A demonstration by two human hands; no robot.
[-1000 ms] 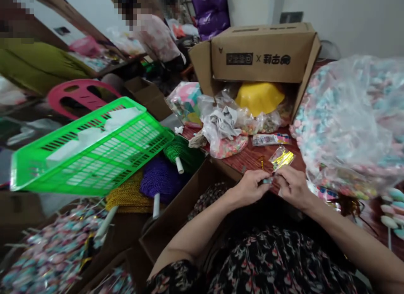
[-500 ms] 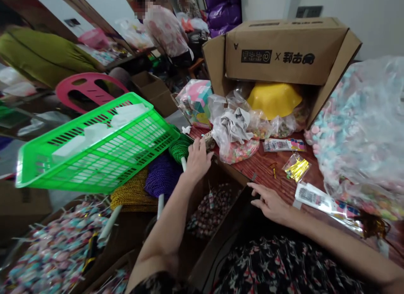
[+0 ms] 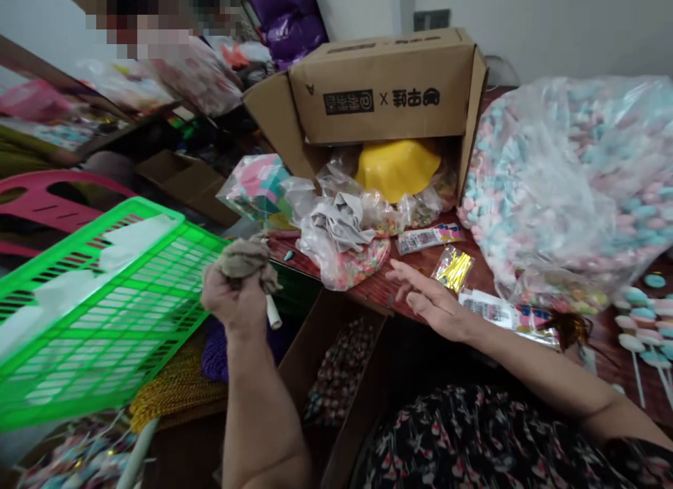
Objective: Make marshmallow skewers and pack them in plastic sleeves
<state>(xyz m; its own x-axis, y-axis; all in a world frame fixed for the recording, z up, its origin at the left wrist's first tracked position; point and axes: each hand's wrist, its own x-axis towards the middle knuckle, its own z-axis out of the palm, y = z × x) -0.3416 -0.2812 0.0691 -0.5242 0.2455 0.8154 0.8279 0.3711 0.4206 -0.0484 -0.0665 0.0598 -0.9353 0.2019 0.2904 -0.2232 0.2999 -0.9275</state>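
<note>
My left hand is closed around a crumpled grey-brown rag, lifted beside the right end of the green plastic basket. White pieces lie in that basket. My right hand hovers at the table's front edge with fingers stretched and nothing in them. Close to it are a packet of gold twist ties, a printed bag and a clear bag of colourful sweets with a grey cloth on top.
An opened cardboard box stands at the back with a yellow scalloped item inside. A large bag of pastel marshmallows fills the right, with marshmallow sticks in front. Below the table, a carton holds wrapped sweets. A co-worker is behind.
My left hand has taken hold of the rag from the table edge and raised it to the left. The view has turned right, bringing the marshmallow sticks into sight. My right hand stays open.
</note>
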